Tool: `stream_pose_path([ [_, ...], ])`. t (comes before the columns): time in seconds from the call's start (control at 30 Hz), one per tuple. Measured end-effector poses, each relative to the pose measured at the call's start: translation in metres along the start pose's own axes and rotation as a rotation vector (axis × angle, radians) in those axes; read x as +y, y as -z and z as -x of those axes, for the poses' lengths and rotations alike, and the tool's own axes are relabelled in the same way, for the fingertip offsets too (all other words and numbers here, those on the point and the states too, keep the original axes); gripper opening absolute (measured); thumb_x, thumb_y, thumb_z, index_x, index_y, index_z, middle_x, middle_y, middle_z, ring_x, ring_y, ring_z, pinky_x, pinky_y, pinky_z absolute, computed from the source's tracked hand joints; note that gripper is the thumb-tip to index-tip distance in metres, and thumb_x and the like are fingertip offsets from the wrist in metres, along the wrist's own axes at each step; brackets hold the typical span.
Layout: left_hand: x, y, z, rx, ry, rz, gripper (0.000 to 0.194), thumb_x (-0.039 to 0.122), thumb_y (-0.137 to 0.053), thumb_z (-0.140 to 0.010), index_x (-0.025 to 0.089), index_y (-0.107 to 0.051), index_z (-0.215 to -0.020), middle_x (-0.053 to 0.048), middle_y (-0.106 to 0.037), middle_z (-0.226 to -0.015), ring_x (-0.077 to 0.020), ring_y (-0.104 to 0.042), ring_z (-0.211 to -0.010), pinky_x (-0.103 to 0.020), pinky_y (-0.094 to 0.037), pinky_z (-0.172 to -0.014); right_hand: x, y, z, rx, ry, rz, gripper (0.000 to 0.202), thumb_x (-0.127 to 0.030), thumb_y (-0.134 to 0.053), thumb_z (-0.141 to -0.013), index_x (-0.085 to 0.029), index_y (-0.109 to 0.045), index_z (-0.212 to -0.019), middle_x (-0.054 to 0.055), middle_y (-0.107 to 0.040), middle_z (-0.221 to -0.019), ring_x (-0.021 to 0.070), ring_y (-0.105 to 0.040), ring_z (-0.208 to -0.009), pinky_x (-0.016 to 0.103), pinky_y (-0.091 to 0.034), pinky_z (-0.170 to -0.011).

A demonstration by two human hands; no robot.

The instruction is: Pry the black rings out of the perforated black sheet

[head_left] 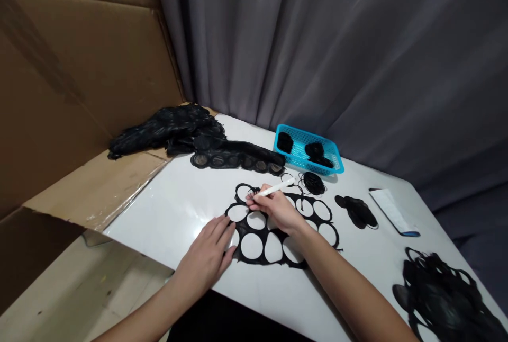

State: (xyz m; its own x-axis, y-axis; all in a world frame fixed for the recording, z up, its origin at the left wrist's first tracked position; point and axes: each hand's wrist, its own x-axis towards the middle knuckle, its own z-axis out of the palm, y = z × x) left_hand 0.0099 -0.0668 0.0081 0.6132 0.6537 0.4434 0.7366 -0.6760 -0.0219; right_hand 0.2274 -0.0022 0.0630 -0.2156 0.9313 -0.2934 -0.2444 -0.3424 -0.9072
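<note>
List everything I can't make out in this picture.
All in the head view:
Black holed sheet: partly covered by the right hand and forearm.
White pen: lower end lost in that hand's grip.
Black scrap pile: cut off by the lower right corner.
White paper: any writing is too small to read.

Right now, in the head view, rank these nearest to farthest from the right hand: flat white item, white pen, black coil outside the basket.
1. White pen: in the right hand.
2. Black coil: just outside the blue basket.
3. Flat white item: farther right.
</note>
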Motion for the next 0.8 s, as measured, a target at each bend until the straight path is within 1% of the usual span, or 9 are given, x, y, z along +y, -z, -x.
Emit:
stream_pose_path([
  [0.07, -0.001, -0.001, 0.002, 0.006, -0.016, -0.017, 0.042, 0.032, -0.054, -0.094, 0.01, -0.055, -0.131, -0.013, -0.051, -0.136, -0.0274, -0.047, -0.128, -0.044, -0.051, -0.105, 0.01, -0.006, 0.004, -0.073, 0.0, 0.127, 0.031, -0.035, -0.076, -0.073, -0.02, -0.049, -0.069, 0.0, -0.069, -0.091, 0.0081, -0.066, -0.083, 0.014, -0.05, -0.073],
  [0.17, 0.0, -0.001, 0.003, -0.002, -0.022, -0.038, 0.044, 0.032, -0.056, -0.093, 0.01, -0.054, -0.132, -0.013, -0.051, -0.136, -0.0283, -0.046, -0.128, -0.045, -0.049, -0.107, 0.024, -0.008, 0.009, -0.124, 0.128, 0.464, 0.017, -0.023, -0.065, -0.083, -0.02, -0.054, -0.069, -0.004, -0.066, -0.089, 0.0077, -0.062, -0.09, 0.016, -0.043, -0.08],
  [0.23, 0.001, 0.0, 0.003, -0.01, -0.023, -0.055, 0.046, 0.031, -0.057, -0.092, 0.009, -0.054, -0.133, -0.014, -0.052, -0.134, -0.029, -0.047, -0.128, -0.045, -0.048, -0.108, 0.03, -0.009, 0.01, -0.131, 0.233, 0.651, 0.019, -0.016, -0.06, -0.086, -0.02, -0.056, -0.068, -0.005, -0.065, -0.089, 0.0068, -0.06, -0.093, 0.018, -0.04, -0.087],
  [0.3, 0.003, 0.0, 0.004, -0.012, -0.022, -0.067, 0.046, 0.03, -0.057, -0.092, 0.009, -0.054, -0.133, -0.014, -0.053, -0.133, -0.0295, -0.047, -0.128, -0.046, -0.047, -0.109, 0.032, -0.009, 0.01, -0.144, 0.296, 0.759, 0.02, -0.013, -0.058, -0.088, -0.021, -0.057, -0.07, -0.006, -0.063, -0.09, 0.0063, -0.058, -0.093, 0.018, -0.039, -0.088],
  [0.53, 0.003, -0.004, 0.004, -0.013, -0.018, -0.073, 0.043, 0.029, -0.053, -0.094, 0.011, -0.056, -0.132, -0.012, -0.055, -0.135, -0.0284, -0.047, -0.13, -0.046, -0.043, -0.112, 0.038, -0.008, 0.011, -0.173, 0.395, 0.965, 0.017, -0.018, -0.055, -0.093, -0.022, -0.058, -0.077, -0.003, -0.06, -0.093, 0.008, -0.056, -0.09, 0.019, -0.042, -0.08],
  [0.6, 0.003, -0.004, 0.004, -0.006, -0.022, -0.074, 0.043, 0.029, -0.054, -0.093, 0.01, -0.056, -0.131, -0.012, -0.055, -0.134, -0.0286, -0.048, -0.129, -0.046, -0.044, -0.111, 0.043, -0.008, 0.013, -0.185, 0.485, 1.103, 0.016, -0.022, -0.051, -0.095, -0.022, -0.058, -0.081, -0.001, -0.059, -0.092, 0.0091, -0.054, -0.088, 0.02, -0.043, -0.078],
  [0.67, 0.002, -0.003, 0.003, -0.001, -0.021, -0.076, 0.043, 0.028, -0.054, -0.092, 0.009, -0.057, -0.13, -0.012, -0.056, -0.133, -0.0286, -0.048, -0.128, -0.045, -0.045, -0.11, 0.045, -0.01, 0.014, -0.245, 0.625, 1.305, 0.015, -0.025, -0.047, -0.096, -0.022, -0.059, -0.087, 0.001, -0.06, -0.095, 0.0119, -0.052, -0.09, 0.023, -0.044, -0.079],
  [0.73, 0.003, -0.002, 0.001, 0.004, -0.027, -0.078, 0.042, 0.027, -0.055, -0.092, 0.008, -0.058, -0.129, -0.012, -0.058, -0.13, -0.0286, -0.05, -0.126, -0.045, -0.046, -0.109, 0.038, -0.009, 0.009, -0.29, 0.728, 1.47, 0.014, -0.023, -0.045, -0.095, -0.022, -0.058, -0.093, 0.003, -0.061, -0.102, 0.0153, -0.051, -0.095, 0.025, -0.044, -0.08],
  [0.8, 0.004, -0.001, 0.0, 0.005, -0.032, -0.084, 0.04, 0.026, -0.054, -0.091, 0.007, -0.06, -0.127, -0.013, -0.059, -0.127, -0.0288, -0.051, -0.125, -0.045, -0.047, -0.109, 0.022, -0.001, -0.004, -0.148, 0.711, 1.441, 0.015, -0.019, -0.044, -0.094, -0.022, -0.058, -0.09, 0.004, -0.061, -0.104, 0.0167, -0.05, -0.095, 0.026, -0.04, -0.08],
])
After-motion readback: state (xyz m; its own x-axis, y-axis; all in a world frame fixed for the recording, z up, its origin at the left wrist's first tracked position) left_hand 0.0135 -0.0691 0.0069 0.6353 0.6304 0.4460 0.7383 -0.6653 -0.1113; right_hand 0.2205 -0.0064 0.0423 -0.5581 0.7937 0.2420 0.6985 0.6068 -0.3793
